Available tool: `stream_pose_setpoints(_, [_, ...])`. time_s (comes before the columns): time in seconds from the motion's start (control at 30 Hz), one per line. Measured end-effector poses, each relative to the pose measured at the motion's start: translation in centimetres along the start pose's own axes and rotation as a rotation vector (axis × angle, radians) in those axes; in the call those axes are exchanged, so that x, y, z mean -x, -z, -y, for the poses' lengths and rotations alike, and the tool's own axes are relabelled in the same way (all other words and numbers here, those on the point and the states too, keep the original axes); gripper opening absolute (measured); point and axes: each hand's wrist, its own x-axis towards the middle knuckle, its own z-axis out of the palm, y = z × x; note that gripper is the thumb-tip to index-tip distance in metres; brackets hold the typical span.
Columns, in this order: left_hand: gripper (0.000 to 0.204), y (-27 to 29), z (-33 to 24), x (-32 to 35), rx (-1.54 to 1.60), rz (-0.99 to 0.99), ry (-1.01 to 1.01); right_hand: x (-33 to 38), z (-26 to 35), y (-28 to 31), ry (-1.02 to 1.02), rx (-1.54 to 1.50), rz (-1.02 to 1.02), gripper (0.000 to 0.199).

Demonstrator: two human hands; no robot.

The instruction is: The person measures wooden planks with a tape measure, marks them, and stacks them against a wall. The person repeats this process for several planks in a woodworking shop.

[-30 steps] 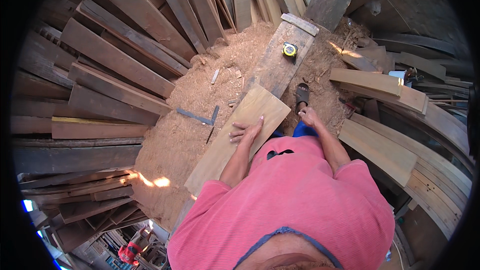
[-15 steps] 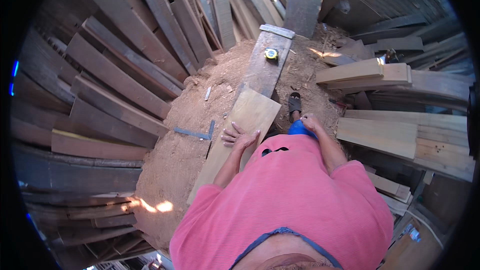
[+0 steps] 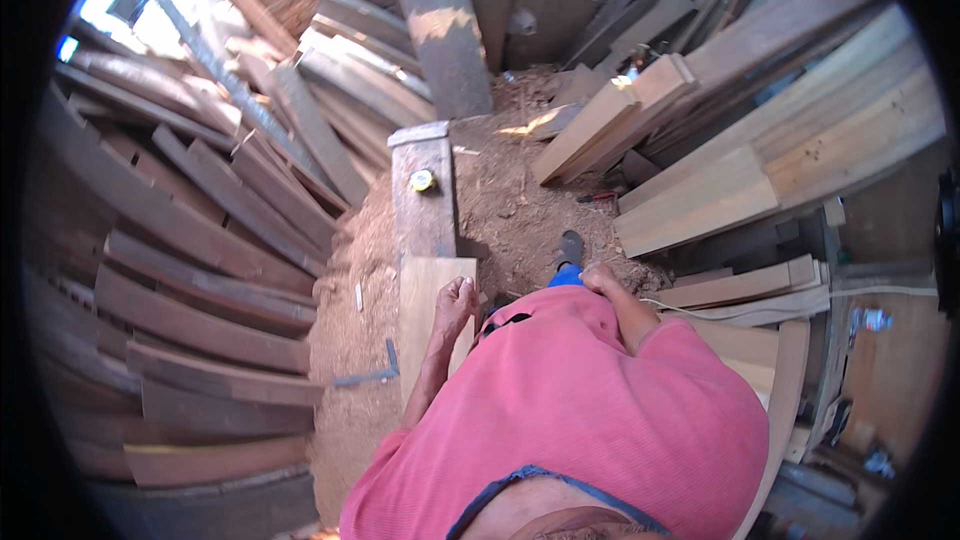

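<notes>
My left hand (image 3: 457, 300) is raised with its fingers curled in, over the far right part of a pale wooden board (image 3: 422, 285). Nothing shows in its grip. The board lies on a worn grey plank (image 3: 424, 225), partly hidden by my left arm. My right hand (image 3: 601, 278) is closed and rests at the blue cloth (image 3: 567, 275) over my leg; nothing shows between its fingers. A yellow and black tape measure (image 3: 422, 180) sits farther up the plank. Left of the board, a dark metal square (image 3: 375, 376) lies on the sawdust.
Dark planks (image 3: 205, 315) lean in rows along the left. Paler boards (image 3: 700, 202) are stacked at the right, with thick planks (image 3: 610, 120) beyond them. Sawdust (image 3: 510, 190) covers the ground around my sandalled foot (image 3: 571, 245). A plastic bottle (image 3: 872, 319) lies far right.
My left hand has come off the board, and its spread fingers have curled in. My right hand stays at my leg. The view has turned to the right.
</notes>
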Motion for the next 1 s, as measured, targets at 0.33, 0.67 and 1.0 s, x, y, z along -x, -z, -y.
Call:
stream_pose_setpoints(0.33, [0.03,-12.2,-11.3,-4.3,-0.304,0.483,-0.296,2.5,-2.9,-1.0,-0.116,-0.356,-0.109,0.044])
stream_pose_setpoints(0.67, [0.031,-6.5,-6.3,-4.3,-0.634,0.347,-0.228,-1.8,-4.9,-8.7,-0.129,-0.374,-0.033,0.045])
stream_pose_setpoints(1.0, [0.044,-2.1,-1.1,-1.4,-0.78,0.186,-0.083,0.3,-1.3,-4.6,0.075,-0.089,-0.063,0.04])
